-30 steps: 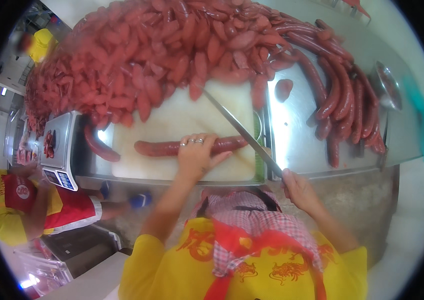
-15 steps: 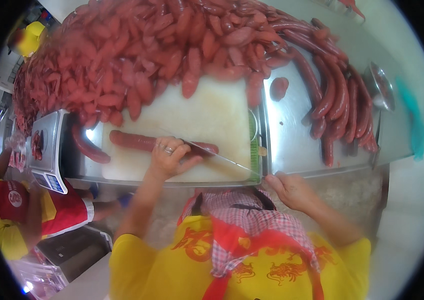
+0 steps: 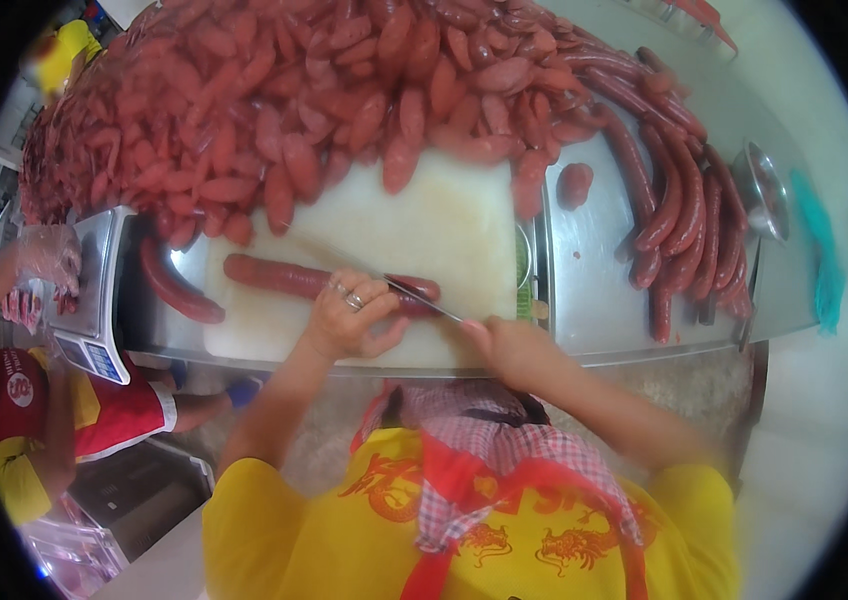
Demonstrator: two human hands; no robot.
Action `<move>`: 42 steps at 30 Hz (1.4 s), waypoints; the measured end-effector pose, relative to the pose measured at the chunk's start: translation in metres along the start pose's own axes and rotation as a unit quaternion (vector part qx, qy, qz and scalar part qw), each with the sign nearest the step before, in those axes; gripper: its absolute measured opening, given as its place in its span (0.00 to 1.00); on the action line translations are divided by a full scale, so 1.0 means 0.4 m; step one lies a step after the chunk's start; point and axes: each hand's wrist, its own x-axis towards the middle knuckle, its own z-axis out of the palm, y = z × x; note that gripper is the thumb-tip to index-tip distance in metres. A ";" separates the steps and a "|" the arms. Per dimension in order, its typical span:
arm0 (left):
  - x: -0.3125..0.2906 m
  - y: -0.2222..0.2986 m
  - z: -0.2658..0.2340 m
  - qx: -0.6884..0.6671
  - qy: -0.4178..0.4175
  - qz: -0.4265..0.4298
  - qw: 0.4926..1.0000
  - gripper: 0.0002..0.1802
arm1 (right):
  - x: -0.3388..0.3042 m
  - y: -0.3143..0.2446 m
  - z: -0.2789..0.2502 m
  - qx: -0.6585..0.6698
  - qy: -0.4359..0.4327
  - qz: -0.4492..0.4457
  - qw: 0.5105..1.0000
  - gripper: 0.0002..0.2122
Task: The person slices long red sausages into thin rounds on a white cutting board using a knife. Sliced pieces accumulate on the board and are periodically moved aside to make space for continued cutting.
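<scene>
A long red sausage [image 3: 279, 277] lies crosswise on the white cutting board [image 3: 444, 210]. Bent over its middle, my left hand [image 3: 349, 315], with a ring on one finger, grips it and holds it down. To its right my right hand [image 3: 519, 352] is closed round the handle of a knife, whose grip is hidden in the fingers. The thin knife blade [image 3: 434, 302] slants across the sausage close to its right end, where a slice seems to lean away. A second, curved sausage [image 3: 179, 285] rests just left of the board.
Beyond the board rises a large pile of sausage slices [image 3: 244, 120]. Whole sausages [image 3: 684, 200] lie on the metal table at right, beside a metal bowl [image 3: 764, 190] and a green plastic bag [image 3: 819, 250]. At left stand a scale [image 3: 94, 270] and a co-worker's gloved hand [image 3: 49, 255].
My right hand has moved left and slightly away from me, carrying the knife in over the sausage's right part. The co-worker's gloved hand has come to the scale. My view has shifted slightly.
</scene>
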 end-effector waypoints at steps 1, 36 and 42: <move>0.000 0.001 -0.003 -0.005 -0.007 -0.001 1.000 0.14 | 0.019 -0.009 0.012 0.004 0.004 0.006 1.000 0.26; -0.037 -0.036 -0.023 -0.038 0.007 -0.032 0.999 0.14 | -0.235 0.004 -0.055 0.035 0.005 0.073 0.997 0.25; -0.033 -0.037 -0.033 -0.040 0.003 -0.023 0.999 0.14 | 0.022 -0.062 0.028 0.068 -0.028 0.018 0.997 0.25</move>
